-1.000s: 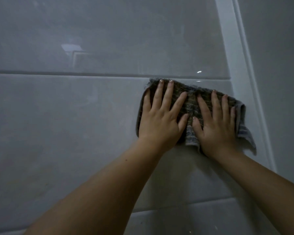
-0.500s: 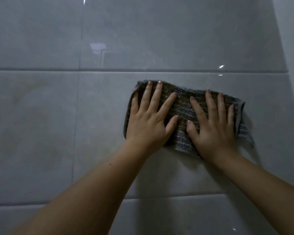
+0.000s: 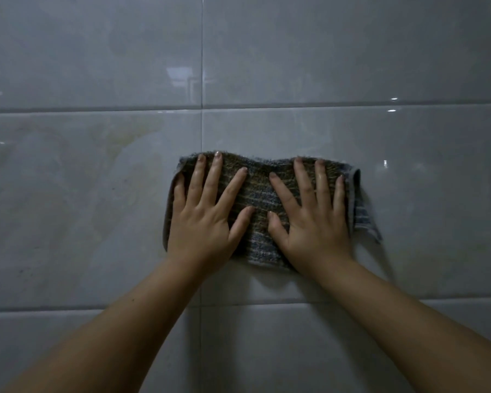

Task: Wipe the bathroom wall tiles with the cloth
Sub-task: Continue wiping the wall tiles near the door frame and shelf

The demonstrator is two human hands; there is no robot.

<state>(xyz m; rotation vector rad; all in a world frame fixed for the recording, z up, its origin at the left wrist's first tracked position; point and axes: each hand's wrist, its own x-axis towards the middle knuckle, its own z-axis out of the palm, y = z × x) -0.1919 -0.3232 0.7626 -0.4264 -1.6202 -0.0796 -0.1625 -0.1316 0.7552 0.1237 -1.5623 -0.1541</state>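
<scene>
A striped brown and grey-blue cloth [image 3: 260, 191] lies flat against the glossy grey wall tiles [image 3: 425, 199], just right of a vertical grout line. My left hand [image 3: 201, 222] presses on the cloth's left half with fingers spread. My right hand [image 3: 312, 222] presses on its right half in the same way, thumbs nearly meeting. Both palms pin the cloth to the tile. A loose corner of the cloth hangs out past my right hand at the lower right.
A vertical grout line [image 3: 201, 66] runs down the wall and passes behind my left wrist. Horizontal grout lines cross above [image 3: 323, 104] and below [image 3: 267, 303] the cloth. The tile to the left [image 3: 119, 177] shows pale yellowish streaks.
Both hands and the cloth have slid left along the wall. The white corner trim at the right has gone out of view, and a vertical grout line has come in.
</scene>
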